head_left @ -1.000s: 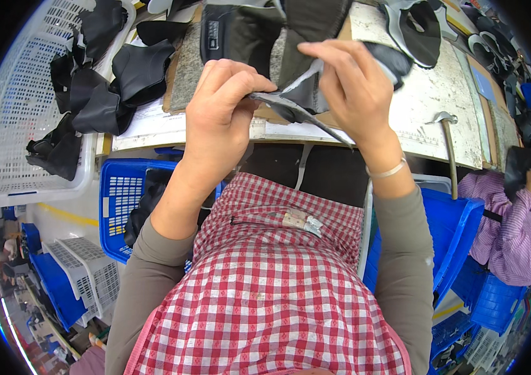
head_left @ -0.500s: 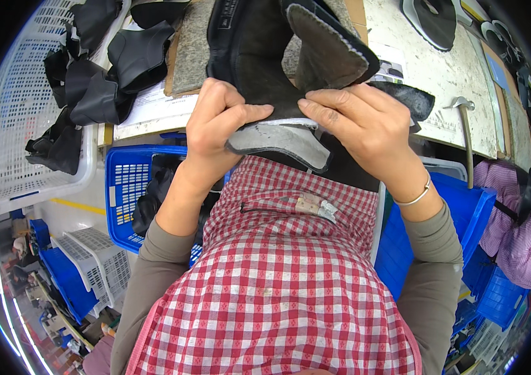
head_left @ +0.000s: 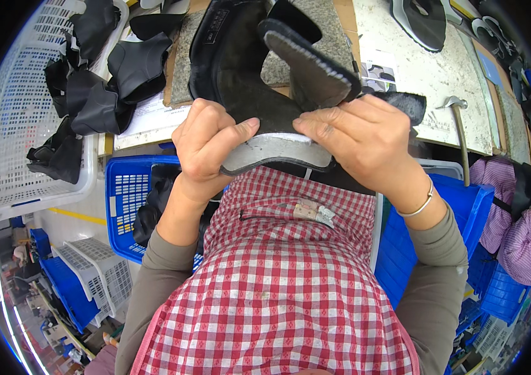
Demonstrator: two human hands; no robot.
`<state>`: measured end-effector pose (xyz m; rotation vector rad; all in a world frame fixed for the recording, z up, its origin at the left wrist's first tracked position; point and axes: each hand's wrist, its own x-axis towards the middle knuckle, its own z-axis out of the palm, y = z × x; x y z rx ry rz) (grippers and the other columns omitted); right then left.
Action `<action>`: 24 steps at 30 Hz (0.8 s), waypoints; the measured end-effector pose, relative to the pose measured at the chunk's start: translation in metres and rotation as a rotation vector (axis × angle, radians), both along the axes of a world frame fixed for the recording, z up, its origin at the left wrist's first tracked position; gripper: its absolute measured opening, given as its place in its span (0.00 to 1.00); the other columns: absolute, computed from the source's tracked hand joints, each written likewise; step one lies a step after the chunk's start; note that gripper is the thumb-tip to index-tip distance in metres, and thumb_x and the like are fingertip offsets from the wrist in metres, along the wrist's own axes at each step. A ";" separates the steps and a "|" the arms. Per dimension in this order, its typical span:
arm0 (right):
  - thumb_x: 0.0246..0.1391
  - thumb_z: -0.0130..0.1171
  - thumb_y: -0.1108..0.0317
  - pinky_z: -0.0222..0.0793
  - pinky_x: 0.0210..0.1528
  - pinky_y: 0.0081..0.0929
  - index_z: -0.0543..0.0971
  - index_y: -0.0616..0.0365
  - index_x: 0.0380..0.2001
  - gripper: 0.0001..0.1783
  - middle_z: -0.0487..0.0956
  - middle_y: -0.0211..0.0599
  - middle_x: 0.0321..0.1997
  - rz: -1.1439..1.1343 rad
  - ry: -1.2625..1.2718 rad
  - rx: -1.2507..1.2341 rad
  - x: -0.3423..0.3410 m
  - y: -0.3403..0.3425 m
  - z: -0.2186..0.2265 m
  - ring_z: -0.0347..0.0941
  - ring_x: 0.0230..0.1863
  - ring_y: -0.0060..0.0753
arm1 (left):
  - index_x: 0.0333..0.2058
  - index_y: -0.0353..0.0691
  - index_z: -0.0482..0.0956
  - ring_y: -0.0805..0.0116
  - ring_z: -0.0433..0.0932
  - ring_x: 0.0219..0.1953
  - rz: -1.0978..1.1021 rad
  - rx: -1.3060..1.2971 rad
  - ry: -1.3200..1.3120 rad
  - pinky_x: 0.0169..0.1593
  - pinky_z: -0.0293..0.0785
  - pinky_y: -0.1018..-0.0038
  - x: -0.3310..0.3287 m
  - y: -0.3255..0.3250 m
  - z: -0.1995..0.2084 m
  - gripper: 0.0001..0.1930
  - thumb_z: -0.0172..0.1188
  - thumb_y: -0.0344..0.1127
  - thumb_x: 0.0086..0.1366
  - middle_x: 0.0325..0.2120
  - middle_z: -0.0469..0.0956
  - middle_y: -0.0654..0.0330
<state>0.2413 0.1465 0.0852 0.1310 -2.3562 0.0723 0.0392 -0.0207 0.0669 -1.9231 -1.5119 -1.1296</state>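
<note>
Both my hands hold a black shoe upper point(head_left: 250, 94) at the table's near edge, its inner side facing up. A flap of it stands up and curls over on the right. Along its near edge runs a pale grey curved strip point(head_left: 281, 153) with a dark rim. My left hand point(head_left: 206, 140) grips the left of this edge, thumb on top and fingers curled under. My right hand point(head_left: 359, 134) pinches the edge farther right, thumb and forefinger pressed on the upper. The undersides of both grips are hidden.
More black uppers point(head_left: 134, 65) lie at the left, some over a white basket point(head_left: 21, 112). Blue crates point(head_left: 118, 206) stand below the table edge. A hammer point(head_left: 456, 119) lies on the white tabletop point(head_left: 390, 25) at right. Checked pink fabric point(head_left: 522, 250) shows at far right.
My hands have spread slightly apart and come a little nearer. The upper has shifted toward me and left, and the grey strip now lies more level and shows wider.
</note>
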 end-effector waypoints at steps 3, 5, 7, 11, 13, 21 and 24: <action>0.42 0.67 0.72 0.76 0.44 0.31 0.85 0.58 0.44 0.20 0.86 0.35 0.45 0.043 -0.229 -0.070 0.009 -0.004 0.005 0.81 0.43 0.34 | 0.30 0.39 0.86 0.63 0.71 0.25 0.051 -0.038 -0.031 0.27 0.66 0.68 0.006 0.001 0.001 0.15 0.72 0.30 0.38 0.21 0.69 0.63; 0.42 0.66 0.75 0.75 0.52 0.36 0.82 0.62 0.50 0.26 0.84 0.41 0.50 0.037 -0.344 -0.141 0.015 -0.005 0.010 0.80 0.49 0.41 | 0.30 0.40 0.86 0.61 0.73 0.27 0.106 -0.109 -0.064 0.27 0.67 0.68 0.012 0.003 0.004 0.15 0.71 0.27 0.38 0.22 0.69 0.62; 0.40 0.70 0.74 0.73 0.57 0.41 0.80 0.64 0.54 0.32 0.82 0.46 0.54 0.049 -0.450 -0.250 0.022 -0.012 0.010 0.77 0.53 0.47 | 0.31 0.41 0.85 0.60 0.74 0.29 0.148 -0.210 -0.104 0.28 0.68 0.67 0.016 0.000 0.007 0.15 0.70 0.24 0.39 0.24 0.70 0.61; 0.43 0.64 0.63 0.75 0.30 0.34 0.80 0.48 0.23 0.05 0.79 0.29 0.21 -0.197 -0.251 0.004 0.006 -0.013 -0.017 0.79 0.26 0.36 | 0.37 0.41 0.88 0.54 0.79 0.39 0.081 -0.499 -0.191 0.43 0.76 0.64 0.012 -0.002 0.011 0.17 0.71 0.21 0.45 0.35 0.81 0.55; 0.42 0.65 0.63 0.75 0.29 0.33 0.79 0.48 0.23 0.05 0.79 0.29 0.20 -0.220 -0.206 -0.009 0.000 -0.012 -0.031 0.81 0.26 0.35 | 0.35 0.44 0.89 0.56 0.79 0.36 0.047 -0.538 -0.154 0.39 0.77 0.64 0.009 -0.003 0.021 0.15 0.69 0.21 0.45 0.29 0.82 0.60; 0.47 0.71 0.53 0.76 0.35 0.48 0.87 0.47 0.25 0.11 0.83 0.44 0.25 -0.188 0.110 -0.559 -0.044 0.009 0.012 0.82 0.32 0.56 | 0.45 0.32 0.79 0.53 0.77 0.43 -0.010 0.011 0.173 0.51 0.74 0.66 0.031 0.032 0.157 0.20 0.62 0.12 0.51 0.37 0.78 0.51; 0.54 0.72 0.57 0.72 0.31 0.33 0.87 0.56 0.28 0.13 0.85 0.38 0.24 -0.011 0.203 -1.089 -0.063 0.033 0.025 0.81 0.26 0.37 | 0.53 0.34 0.77 0.52 0.77 0.51 -0.028 -0.032 -0.081 0.58 0.72 0.63 0.069 0.023 0.158 0.19 0.63 0.20 0.63 0.46 0.78 0.50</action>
